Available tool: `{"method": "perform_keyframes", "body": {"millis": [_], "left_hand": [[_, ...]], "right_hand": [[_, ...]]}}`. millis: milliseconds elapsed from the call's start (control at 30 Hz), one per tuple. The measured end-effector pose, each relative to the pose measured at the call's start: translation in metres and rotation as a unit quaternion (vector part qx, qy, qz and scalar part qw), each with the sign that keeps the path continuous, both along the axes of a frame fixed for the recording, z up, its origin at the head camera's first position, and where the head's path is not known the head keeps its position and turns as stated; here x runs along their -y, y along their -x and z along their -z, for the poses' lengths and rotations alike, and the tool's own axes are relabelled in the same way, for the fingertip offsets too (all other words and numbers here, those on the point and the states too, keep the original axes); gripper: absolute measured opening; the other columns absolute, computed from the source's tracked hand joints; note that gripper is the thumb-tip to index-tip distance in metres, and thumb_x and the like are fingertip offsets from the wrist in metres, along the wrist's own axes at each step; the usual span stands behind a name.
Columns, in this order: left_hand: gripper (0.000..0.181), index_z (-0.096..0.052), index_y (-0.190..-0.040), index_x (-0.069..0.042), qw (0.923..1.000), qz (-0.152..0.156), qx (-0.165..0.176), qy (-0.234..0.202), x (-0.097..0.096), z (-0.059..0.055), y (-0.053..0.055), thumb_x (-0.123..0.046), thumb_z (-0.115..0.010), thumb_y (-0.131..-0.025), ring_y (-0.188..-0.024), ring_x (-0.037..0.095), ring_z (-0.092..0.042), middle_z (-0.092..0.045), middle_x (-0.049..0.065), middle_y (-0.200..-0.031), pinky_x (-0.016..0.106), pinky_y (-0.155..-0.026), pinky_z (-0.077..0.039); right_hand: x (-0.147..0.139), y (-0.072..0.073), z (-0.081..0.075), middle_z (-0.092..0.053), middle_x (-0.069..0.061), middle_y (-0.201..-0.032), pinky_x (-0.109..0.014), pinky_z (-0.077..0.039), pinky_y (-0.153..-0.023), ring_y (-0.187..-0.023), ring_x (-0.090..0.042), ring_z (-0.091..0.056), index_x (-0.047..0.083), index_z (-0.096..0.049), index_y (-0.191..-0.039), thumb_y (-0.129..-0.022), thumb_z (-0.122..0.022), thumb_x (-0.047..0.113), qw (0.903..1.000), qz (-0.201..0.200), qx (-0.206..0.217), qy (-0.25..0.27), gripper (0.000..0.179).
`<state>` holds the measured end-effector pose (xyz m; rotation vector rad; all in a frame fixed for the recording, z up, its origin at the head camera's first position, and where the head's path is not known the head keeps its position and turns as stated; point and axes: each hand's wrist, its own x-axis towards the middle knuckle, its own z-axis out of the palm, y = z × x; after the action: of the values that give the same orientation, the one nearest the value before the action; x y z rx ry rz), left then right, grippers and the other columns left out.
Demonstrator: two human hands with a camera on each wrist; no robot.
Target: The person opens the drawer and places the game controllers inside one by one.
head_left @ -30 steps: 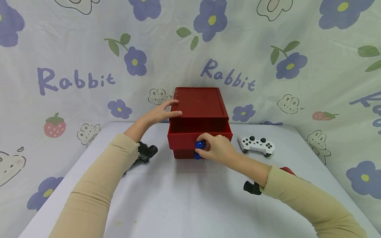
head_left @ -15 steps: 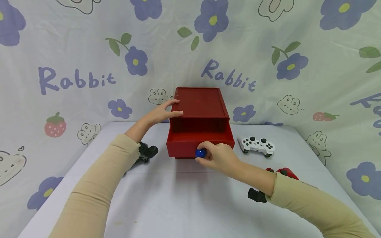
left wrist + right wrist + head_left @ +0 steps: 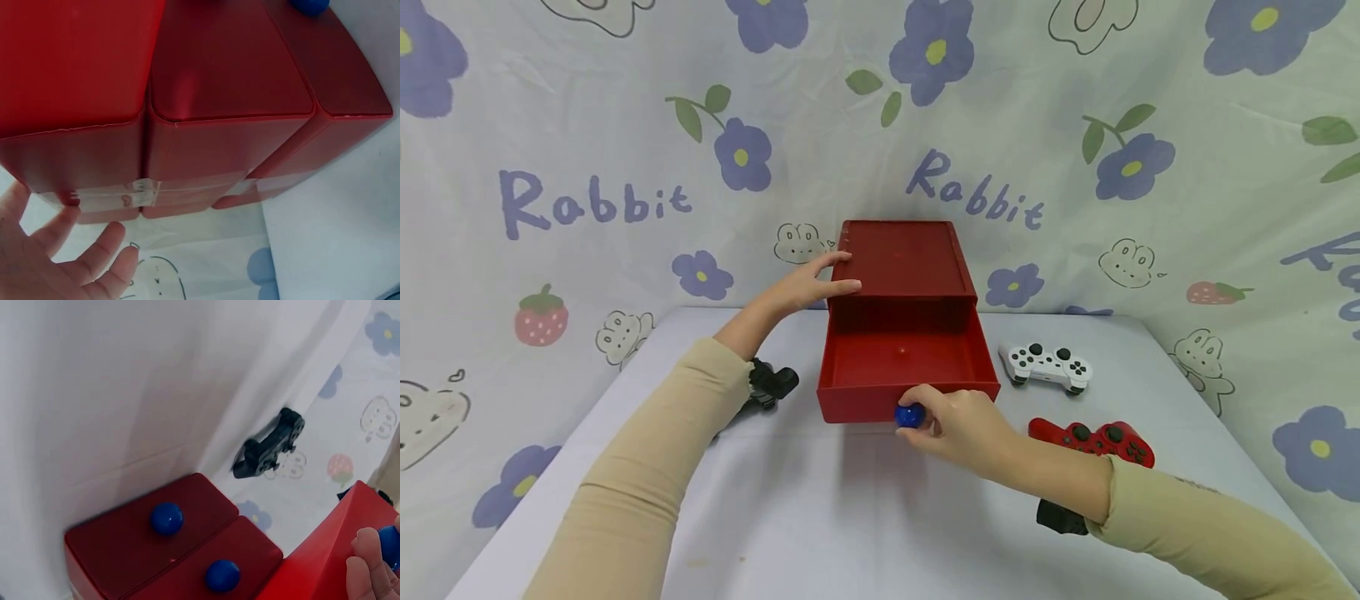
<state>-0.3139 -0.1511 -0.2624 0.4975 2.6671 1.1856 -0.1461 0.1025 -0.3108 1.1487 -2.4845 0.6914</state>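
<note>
A red cabinet (image 3: 902, 258) stands on the white table, its top drawer (image 3: 857, 406) pulled far out with a bare floor inside. My right hand (image 3: 966, 429) pinches the blue round knob (image 3: 909, 415) on that drawer's front between thumb and fingers. On the top left edge of the cabinet rests my left hand (image 3: 808, 285), fingers fairly straight and spread. The left wrist view shows the left hand (image 3: 69, 256) beside the cabinet's taped side. Two lower drawers with blue knobs (image 3: 167, 519) appear pushed in, in the right wrist view.
A white game controller (image 3: 1048, 367) lies right of the cabinet. Nearer, a red game controller (image 3: 1093, 439) is partly covered by the right forearm. A black game controller (image 3: 272, 447) lies to the cabinet's left. Behind hangs a flowered cloth (image 3: 850, 150).
The right hand has drawn the top drawer further out toward me by its knob, baring more of the inside. More of the red controller shows. The left hand has stayed in place.
</note>
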Motion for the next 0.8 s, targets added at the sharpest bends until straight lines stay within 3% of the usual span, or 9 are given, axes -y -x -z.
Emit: {"method": "perform_keyframes", "body": {"millis": [333,800], "left_hand": [[0.068,-0.027,-0.143,-0.023,1.0000,0.002,-0.001,-0.004,-0.001,0.000,-0.001,-0.043,-0.057,-0.085,-0.135,0.031,-0.019,-0.016,0.009,-0.151,0.057,-0.104,-0.023],[0.067,-0.027,-0.144,-0.022,0.9999,0.009,-0.003,-0.005,0.000,0.000,-0.001,-0.042,-0.056,-0.086,-0.136,0.031,-0.017,-0.015,0.010,-0.151,0.055,-0.105,-0.021]], "right_hand": [[-0.003,-0.014,0.009,-0.065,0.003,-0.070,-0.025,-0.054,-0.066,-0.058,-0.005,-0.060,0.012,-0.056,-0.098,-0.073,-0.077,0.021,0.9963,-0.008,-0.080,-0.029,0.034],[0.001,-0.024,0.019,-0.069,0.002,-0.075,-0.030,-0.054,-0.068,-0.063,-0.008,-0.066,0.010,-0.053,-0.096,-0.072,-0.078,0.023,0.9917,-0.015,-0.123,-0.035,0.037]]}}
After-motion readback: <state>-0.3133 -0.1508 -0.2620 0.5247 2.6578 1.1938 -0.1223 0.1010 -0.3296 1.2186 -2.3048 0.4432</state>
